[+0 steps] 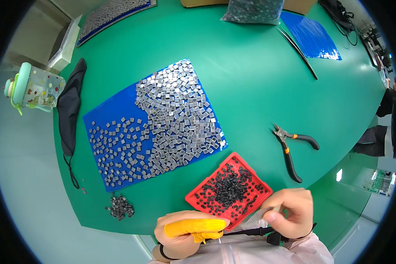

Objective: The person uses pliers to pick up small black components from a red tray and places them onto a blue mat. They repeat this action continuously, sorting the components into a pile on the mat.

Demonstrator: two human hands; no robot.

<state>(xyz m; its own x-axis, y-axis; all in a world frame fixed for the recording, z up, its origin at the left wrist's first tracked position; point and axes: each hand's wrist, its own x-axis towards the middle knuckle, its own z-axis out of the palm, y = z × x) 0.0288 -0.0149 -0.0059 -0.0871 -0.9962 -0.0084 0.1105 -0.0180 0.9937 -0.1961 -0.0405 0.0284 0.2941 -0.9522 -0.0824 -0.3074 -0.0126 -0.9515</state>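
Here at the near edge of the red tray [190, 198], the left hand [180, 237] is bent inward, a yellow cover [193, 226] worn across its fingers; they are drawn together, though whether anything is pinched cannot be told. And by the tray's right side, a blurred grey sliver [257, 215] is clamped between thumb and fingers of the right hand [295, 213]! Black bits [230, 189] are heaped mid-tray, others scattered around. Beyond, a blue sheet [114, 104] is strewn with metal squares [176, 116]; cutters [287, 152] are seen lying farther right.
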